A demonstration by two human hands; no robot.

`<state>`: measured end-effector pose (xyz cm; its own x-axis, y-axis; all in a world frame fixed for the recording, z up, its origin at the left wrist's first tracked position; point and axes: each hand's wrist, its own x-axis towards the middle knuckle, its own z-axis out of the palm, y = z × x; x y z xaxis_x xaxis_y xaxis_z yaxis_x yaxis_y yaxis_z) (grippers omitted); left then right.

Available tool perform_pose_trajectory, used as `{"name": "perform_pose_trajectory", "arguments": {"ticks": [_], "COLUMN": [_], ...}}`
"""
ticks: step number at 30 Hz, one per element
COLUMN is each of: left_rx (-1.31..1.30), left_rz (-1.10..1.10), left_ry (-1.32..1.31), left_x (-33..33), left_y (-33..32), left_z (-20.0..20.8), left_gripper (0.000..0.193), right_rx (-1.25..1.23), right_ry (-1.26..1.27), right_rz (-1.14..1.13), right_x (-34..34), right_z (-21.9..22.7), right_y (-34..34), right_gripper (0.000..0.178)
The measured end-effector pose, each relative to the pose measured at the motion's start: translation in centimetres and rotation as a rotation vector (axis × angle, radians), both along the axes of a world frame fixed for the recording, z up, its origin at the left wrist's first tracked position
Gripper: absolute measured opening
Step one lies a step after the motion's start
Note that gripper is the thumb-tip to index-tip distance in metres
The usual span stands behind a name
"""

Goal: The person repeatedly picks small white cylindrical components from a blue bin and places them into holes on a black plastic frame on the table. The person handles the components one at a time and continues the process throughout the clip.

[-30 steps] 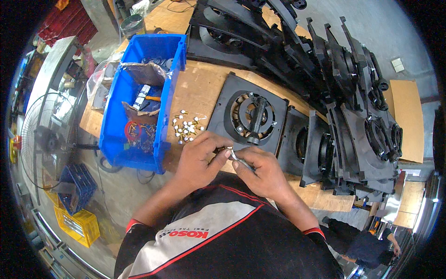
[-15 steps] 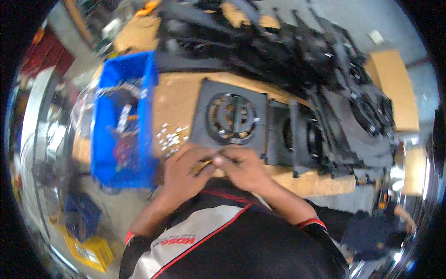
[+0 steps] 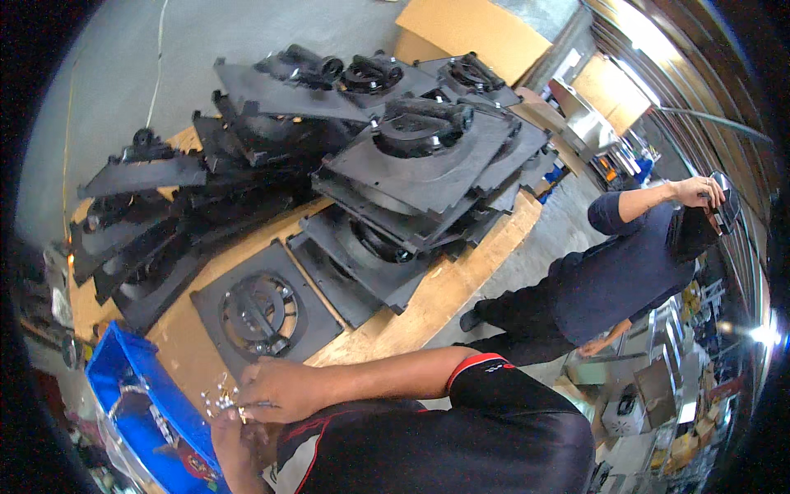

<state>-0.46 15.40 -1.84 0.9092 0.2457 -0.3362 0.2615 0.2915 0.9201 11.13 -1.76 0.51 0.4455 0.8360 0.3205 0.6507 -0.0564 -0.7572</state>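
Observation:
My right hand (image 3: 284, 392) and my left hand (image 3: 236, 449) meet at the near edge of the table, fingers bent and closed together. Whatever they pinch between them is too small and covered to name. Just beyond the fingertips lies a scatter of small shiny metal pieces (image 3: 220, 398). Past my right hand, a black square panel with a round vented opening (image 3: 262, 316) lies flat on the table. Left of my hands stands a blue plastic bin (image 3: 123, 354), with several small parts and a bundle inside.
Stacks of similar black panels (image 3: 411, 165) cover the far and right parts of the wooden table (image 3: 461, 288). A cardboard box (image 3: 469, 33) stands behind them. To the right, another person (image 3: 609, 272) in dark clothes stands on the floor with one arm raised.
The view has swung to the right, bringing the other person and the room's right side in. My hands stay close together near the small metal pieces.

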Motion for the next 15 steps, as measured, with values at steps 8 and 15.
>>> {"name": "perform_pose_trajectory", "arguments": {"ticks": [8,15], "left_rx": [-0.096,0.056], "left_rz": [0.019,0.1], "left_ry": [0.023,-0.014], "left_x": [0.3,1.1], "left_y": [1.1,-2.0], "left_z": [-2.7,0.5], "left_gripper": [0.037,0.032], "right_rx": [0.043,0.013], "right_ry": [-0.068,-0.097], "right_rz": [-0.063,-0.146], "right_x": [0.0,-0.6], "right_z": [-0.4,-1.7], "right_y": [-0.4,0.3], "right_gripper": [0.026,0.029]}}
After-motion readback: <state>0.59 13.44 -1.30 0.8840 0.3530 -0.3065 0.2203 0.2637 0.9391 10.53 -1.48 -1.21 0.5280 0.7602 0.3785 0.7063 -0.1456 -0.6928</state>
